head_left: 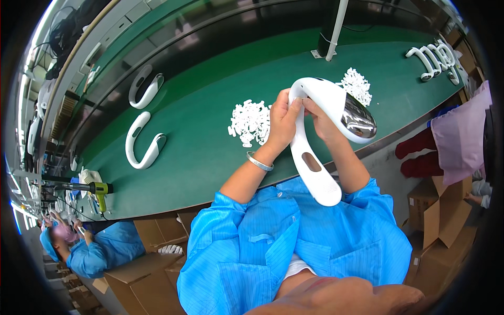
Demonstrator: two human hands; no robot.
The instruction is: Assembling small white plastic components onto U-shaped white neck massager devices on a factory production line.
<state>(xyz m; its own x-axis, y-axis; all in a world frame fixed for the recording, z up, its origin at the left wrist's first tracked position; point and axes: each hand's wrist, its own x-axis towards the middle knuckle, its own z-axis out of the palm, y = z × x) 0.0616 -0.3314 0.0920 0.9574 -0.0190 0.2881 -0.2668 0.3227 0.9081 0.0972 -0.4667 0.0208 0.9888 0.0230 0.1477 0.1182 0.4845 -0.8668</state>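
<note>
Both of my hands hold one white U-shaped device (315, 184) above the near edge of the green bench. A glossy dark silver panel covers one of its ends, and the other end has an oval recess. My left hand (282, 123) is closed on the bend from the left, its thumb pressed on the shell. From the right, my right hand (323, 123) grips the inside of the bend, its fingers partly hidden by the device. On the bench beside my left hand lies a pile of small white plastic pieces (251, 121). A second such pile (357, 86) lies behind the device.
Two similar U-shaped devices (137, 152) (149, 94) lie on the green bench (194, 131) to the left. Several more white devices (433, 60) stand at the far right. A green-and-black heat gun (98, 190) is at the left edge. Cardboard boxes (147, 278) and a co-worker (105, 252) are lower left.
</note>
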